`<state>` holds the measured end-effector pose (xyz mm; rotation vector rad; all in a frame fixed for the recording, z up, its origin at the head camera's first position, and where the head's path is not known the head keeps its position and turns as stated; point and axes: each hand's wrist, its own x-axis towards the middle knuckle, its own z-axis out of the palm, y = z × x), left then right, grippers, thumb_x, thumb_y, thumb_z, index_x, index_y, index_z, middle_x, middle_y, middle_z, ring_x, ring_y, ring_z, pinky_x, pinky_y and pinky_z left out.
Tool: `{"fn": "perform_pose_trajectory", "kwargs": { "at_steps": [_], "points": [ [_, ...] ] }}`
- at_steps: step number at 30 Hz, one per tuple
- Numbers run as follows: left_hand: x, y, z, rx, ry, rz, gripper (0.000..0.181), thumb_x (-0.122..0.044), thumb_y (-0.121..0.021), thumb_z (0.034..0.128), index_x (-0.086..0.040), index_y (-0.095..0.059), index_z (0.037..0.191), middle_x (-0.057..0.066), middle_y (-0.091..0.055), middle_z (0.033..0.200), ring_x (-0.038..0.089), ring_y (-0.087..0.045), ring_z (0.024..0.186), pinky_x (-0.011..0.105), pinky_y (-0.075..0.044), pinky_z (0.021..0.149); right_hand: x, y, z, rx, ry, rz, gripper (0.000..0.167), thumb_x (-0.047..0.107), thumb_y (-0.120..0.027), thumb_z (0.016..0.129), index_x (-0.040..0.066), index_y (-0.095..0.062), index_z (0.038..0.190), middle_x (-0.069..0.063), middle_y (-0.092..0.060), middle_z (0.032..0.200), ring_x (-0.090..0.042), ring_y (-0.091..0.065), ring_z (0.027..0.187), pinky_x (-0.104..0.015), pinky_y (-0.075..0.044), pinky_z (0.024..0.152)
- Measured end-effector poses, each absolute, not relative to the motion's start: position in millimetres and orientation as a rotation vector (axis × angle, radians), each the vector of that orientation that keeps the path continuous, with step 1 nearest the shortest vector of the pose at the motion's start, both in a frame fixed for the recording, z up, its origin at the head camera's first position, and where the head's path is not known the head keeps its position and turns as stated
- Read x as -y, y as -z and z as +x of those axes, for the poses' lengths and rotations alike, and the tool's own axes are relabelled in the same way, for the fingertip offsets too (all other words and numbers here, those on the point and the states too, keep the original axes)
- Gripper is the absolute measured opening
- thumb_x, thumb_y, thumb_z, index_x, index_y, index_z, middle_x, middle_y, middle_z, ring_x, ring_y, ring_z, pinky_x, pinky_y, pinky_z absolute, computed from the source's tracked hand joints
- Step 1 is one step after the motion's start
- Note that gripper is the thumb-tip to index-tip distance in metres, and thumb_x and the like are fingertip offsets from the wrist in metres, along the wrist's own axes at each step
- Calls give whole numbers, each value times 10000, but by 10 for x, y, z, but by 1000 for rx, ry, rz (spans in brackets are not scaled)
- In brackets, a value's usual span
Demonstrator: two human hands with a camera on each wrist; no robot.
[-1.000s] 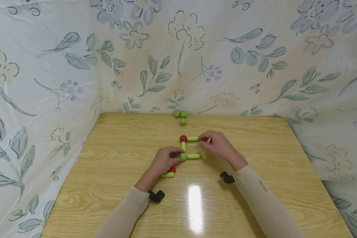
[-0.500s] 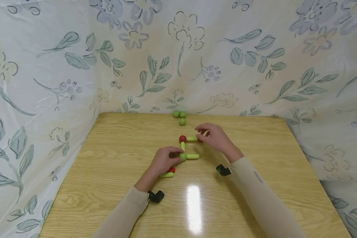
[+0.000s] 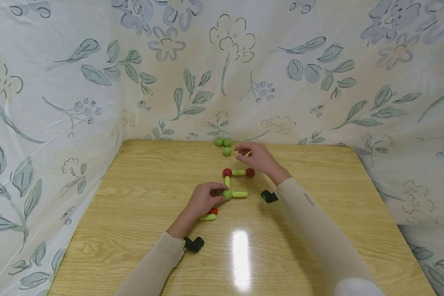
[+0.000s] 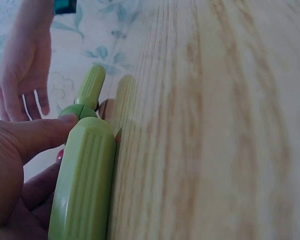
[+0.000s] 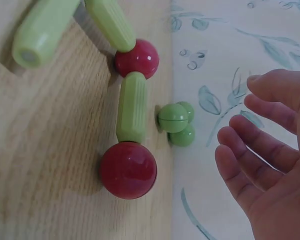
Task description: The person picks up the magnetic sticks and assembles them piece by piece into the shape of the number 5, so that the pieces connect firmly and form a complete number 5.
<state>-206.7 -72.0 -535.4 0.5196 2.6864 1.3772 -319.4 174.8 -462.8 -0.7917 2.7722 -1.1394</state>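
Observation:
My left hand (image 3: 206,200) pinches a green ball (image 3: 227,195) between thumb and fingers; in the left wrist view the thumb lies against this ball. From it one yellow-green ribbed rod (image 3: 240,194) runs right, and another rod (image 3: 227,182) runs back to a red ball (image 3: 227,172). A further rod (image 3: 238,172) joins that red ball to a second red ball (image 5: 128,170). My right hand (image 3: 260,160) hovers beyond the second red ball, fingers loosely bent and holding nothing. Its fingertips are apart from three loose green balls (image 5: 173,118).
Beside my left wrist lie a red piece (image 3: 213,211) and a yellow-green rod (image 3: 208,217), partly covered by the hand. The wooden table (image 3: 151,164) ends at a floral cloth (image 3: 192,82) behind the green balls. Each wrist carries a black camera (image 3: 194,244).
My right hand has let go of the second red ball at the rod's end and moved back and left, toward the loose green balls. The left hand stays in place.

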Motion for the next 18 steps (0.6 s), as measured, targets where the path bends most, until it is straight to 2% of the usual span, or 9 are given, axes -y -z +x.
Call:
{"fn": "perform_pose_trajectory", "kwargs": {
  "at_steps": [7, 14, 18],
  "points": [
    [713, 5356, -2057, -2680, -1371, 515, 276, -129, -869, 944, -162, -828, 1215, -39, -754, 1064, 135, -670, 954, 362, -575, 855, -1670, 4685, -3375, -2764, 1108, -756, 311, 215, -718, 1062, 60, -749, 1330, -44, -737, 1134, -243, -674, 1069, -444, -574, 906],
    [708, 5327, -2042, -2668, -1400, 505, 277, -106, -874, 933, -147, -830, 1203, -15, -759, 1077, 185, -689, 984, 384, -575, 872, -1596, 4684, -3502, -2770, 1029, -711, 307, 158, -732, 1057, 55, -732, 1346, -72, -715, 1168, -261, -638, 1086, -451, -539, 963],
    [716, 5338, -2048, -2666, -1404, 504, 275, -110, -873, 936, -152, -830, 1204, -22, -761, 1089, 170, -688, 990, 380, -577, 878, -1567, 4714, -3566, -2763, 1016, -682, 307, 145, -727, 1057, 70, -726, 1355, -92, -705, 1177, -276, -629, 1088, -461, -536, 960]
  ]
}}
